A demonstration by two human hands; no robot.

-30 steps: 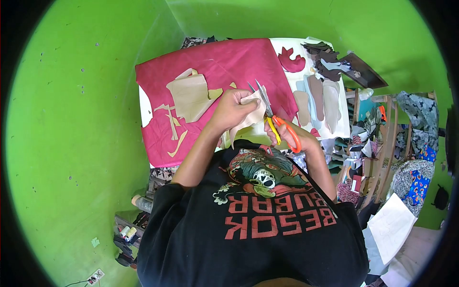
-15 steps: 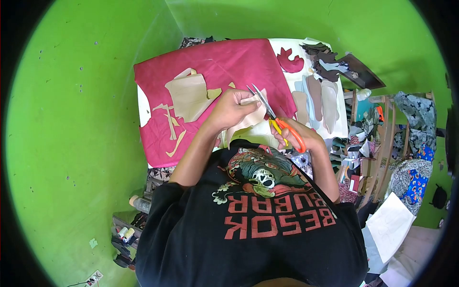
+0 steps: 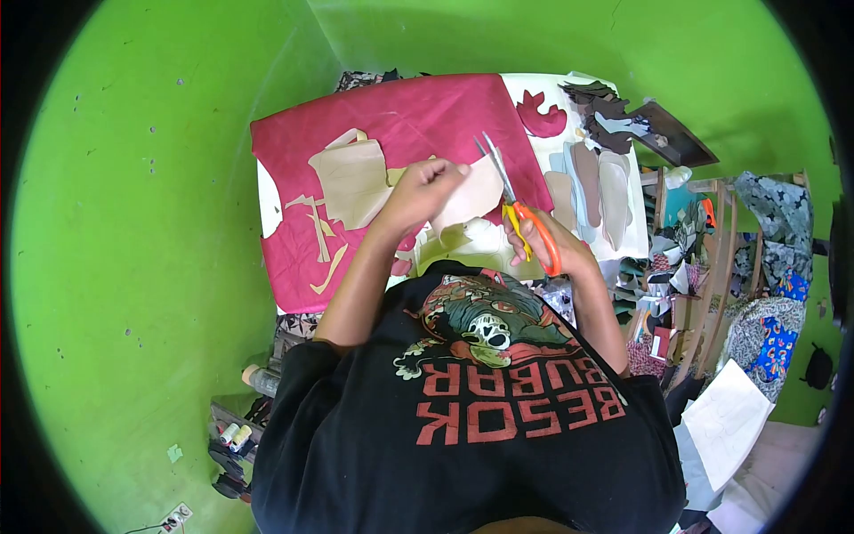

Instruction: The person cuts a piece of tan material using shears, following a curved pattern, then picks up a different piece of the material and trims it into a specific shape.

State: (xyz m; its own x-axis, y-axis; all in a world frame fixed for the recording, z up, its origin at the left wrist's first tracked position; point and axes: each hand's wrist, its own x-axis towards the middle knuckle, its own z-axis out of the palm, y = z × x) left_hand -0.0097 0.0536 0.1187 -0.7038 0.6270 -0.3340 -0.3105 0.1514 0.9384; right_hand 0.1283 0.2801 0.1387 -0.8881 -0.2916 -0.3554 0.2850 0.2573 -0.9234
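Observation:
My left hand is closed on a pale pinkish-beige sheet piece, thumb and fingers pinching its left side. In my right hand is a pair of scissors with orange and yellow handles. Their blades point up and away, lying along the right edge of the pale piece, slightly apart at the tips. Below the held piece, yellowish-white material lies at the table's near edge. A larger tan piece rests on the crimson sheet, to the left of my left hand.
Thin tan offcuts lie on the crimson sheet's left part. At the right, sole-shaped pieces and a crimson curved scrap sit on white material. A dark tray juts past the table corner. Wooden racks with fabrics stand at right.
The pale piece has turned and spread flatter between my hands. My left hand has shifted slightly, and the scissors have swung more upright, their tips moving up and right.

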